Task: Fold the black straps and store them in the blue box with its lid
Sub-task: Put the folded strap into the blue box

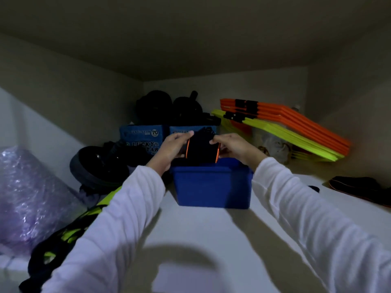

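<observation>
Head view: left hand, right hand grip folded black strap over blue box; contents hidden.

A folded black strap hides its lower end inside the blue box, whose contents cannot be seen. The dim cupboard blurs the dark gear at the back. Another black strap runs off the right edge.

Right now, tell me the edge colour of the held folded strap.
Orange trim on the black strap, seen in the head view.
</observation>
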Tool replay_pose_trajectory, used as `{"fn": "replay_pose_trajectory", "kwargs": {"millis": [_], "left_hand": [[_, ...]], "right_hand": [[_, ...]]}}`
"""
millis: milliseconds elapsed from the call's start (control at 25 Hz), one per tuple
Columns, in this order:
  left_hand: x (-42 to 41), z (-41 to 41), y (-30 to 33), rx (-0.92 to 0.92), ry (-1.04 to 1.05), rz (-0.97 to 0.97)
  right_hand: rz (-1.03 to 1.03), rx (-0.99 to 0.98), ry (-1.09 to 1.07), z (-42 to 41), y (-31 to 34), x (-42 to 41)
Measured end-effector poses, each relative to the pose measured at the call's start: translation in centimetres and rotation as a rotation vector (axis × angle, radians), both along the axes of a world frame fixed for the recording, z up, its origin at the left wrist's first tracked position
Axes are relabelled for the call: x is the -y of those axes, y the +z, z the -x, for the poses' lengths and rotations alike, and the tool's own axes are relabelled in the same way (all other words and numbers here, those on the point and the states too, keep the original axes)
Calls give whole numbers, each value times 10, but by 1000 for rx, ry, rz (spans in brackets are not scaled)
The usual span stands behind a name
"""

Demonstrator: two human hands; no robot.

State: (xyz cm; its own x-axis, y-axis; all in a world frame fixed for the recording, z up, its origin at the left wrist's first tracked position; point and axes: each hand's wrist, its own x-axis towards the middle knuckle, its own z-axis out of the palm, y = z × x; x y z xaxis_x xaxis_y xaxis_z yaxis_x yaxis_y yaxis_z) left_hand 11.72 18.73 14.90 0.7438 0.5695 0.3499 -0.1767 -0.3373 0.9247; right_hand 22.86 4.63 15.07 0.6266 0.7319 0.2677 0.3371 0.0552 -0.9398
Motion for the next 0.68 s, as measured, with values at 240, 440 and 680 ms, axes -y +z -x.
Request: {"fn": "replay_pose_trajectory", "kwargs": {"millis": [240, 440, 680], "left_hand": [[-71, -27, -7, -485, 396, -413], [-72, -37, -16, -643, 421, -587], [-81, -40, -17, -712, 320, -587]], "right_hand": [[269, -160, -96, -37, 0, -57], [727, -67, -50, -44, -9, -86], [1042, 25, 64, -43, -19, -102]]}}
